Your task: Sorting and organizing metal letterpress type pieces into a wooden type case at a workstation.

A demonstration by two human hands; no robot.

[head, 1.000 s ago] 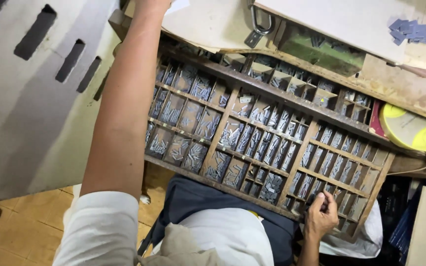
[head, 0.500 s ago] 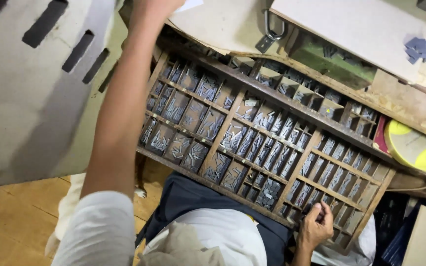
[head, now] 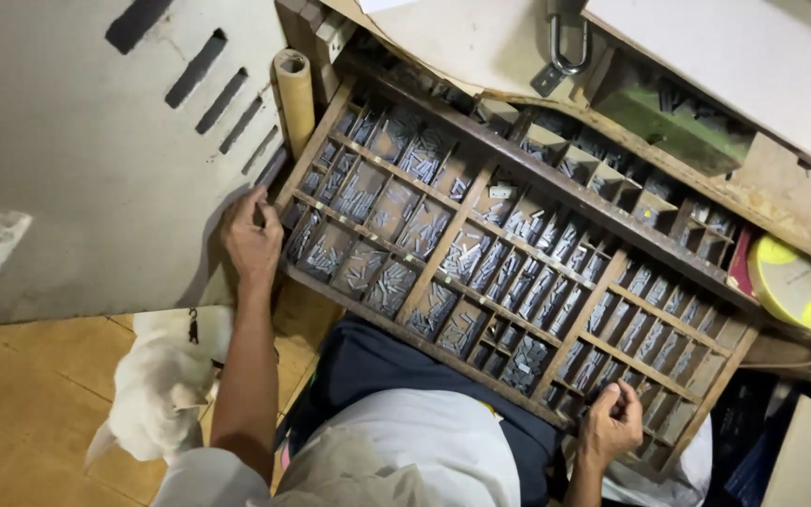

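Note:
A wooden type case (head: 443,348) with many small compartments of grey metal type pieces (head: 422,225) lies tilted in front of me, over my lap. My left hand (head: 252,242) grips the case's left end, fingers curled over its edge. My right hand (head: 614,422) sits at the near right part of the case, fingers bent into a compartment; whether it pinches a piece is hidden. A second type case (head: 603,160) lies behind the first, partly under a worktop.
A grey metal panel with slots (head: 96,160) stands on the left. A cardboard tube (head: 295,94) leans by the case's corner. A yellow round tin (head: 800,286) sits at the right, a metal shackle (head: 565,47) on the worktop. A small white dog (head: 161,385) stands on the wooden floor.
My left arm has come down from the worktop above, and the hand now holds the case's left end. The right hand stays at the near right compartments. The view has shifted.

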